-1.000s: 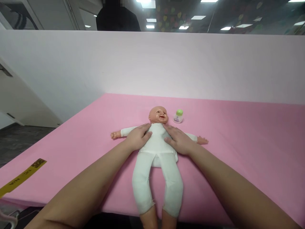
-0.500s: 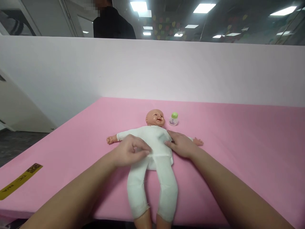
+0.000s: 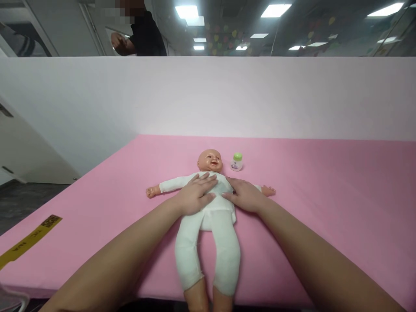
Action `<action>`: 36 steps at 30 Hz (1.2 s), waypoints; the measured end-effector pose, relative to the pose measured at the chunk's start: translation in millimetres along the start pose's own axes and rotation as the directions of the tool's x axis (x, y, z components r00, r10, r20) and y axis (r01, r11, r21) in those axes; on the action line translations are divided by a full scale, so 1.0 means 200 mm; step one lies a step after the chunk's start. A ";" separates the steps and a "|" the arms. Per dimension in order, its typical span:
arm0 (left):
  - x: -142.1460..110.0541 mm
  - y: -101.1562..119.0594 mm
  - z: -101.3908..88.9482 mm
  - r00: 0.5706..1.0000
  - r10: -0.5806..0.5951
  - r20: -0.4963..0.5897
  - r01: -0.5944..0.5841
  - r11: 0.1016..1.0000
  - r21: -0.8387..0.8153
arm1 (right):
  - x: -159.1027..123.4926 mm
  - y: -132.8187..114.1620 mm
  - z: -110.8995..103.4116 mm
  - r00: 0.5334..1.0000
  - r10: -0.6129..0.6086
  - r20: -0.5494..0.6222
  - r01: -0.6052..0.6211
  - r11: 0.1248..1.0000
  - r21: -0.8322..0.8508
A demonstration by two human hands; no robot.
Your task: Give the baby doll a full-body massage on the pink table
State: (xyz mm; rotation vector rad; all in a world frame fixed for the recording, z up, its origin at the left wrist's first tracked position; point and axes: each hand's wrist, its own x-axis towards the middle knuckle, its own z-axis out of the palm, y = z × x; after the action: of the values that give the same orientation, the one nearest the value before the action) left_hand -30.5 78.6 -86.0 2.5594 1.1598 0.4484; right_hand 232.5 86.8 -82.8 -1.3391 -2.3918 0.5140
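Note:
A baby doll (image 3: 209, 220) with a white cloth body lies on its back, its head away from me and its arms spread wide. My left hand (image 3: 197, 193) rests on the chest with fingers stretched out and slightly apart. On the other side of the torso, my right hand (image 3: 245, 195) lies against the doll's side and shoulder, thumb apart from the fingers. Neither hand grips anything. Just beside the doll's head stands a small clear jar (image 3: 236, 162) with a green lid.
The doll lies on a pink-covered table (image 3: 308, 195). A yellow tape strip (image 3: 30, 242) is stuck at the table's left. Behind rises a white wall (image 3: 227, 95), with glass above it. A person in black (image 3: 149, 34) shows beyond the glass.
My left hand has moved up and right from the doll's waist to its chest, and its curled fingers have flattened out. My right hand has stayed nearly in place.

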 end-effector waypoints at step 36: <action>-0.01 -0.20 0.09 0.958 -0.224 -0.180 0.245 0.964 0.101 | 0.06 0.03 0.08 0.996 -0.064 -0.061 0.062 0.997 -0.035</action>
State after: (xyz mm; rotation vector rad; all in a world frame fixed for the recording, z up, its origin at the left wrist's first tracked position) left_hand -52.5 100.0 -118.2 2.4786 1.5763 0.5583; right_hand 223.0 97.9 -97.9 -1.2691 -2.3934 0.4115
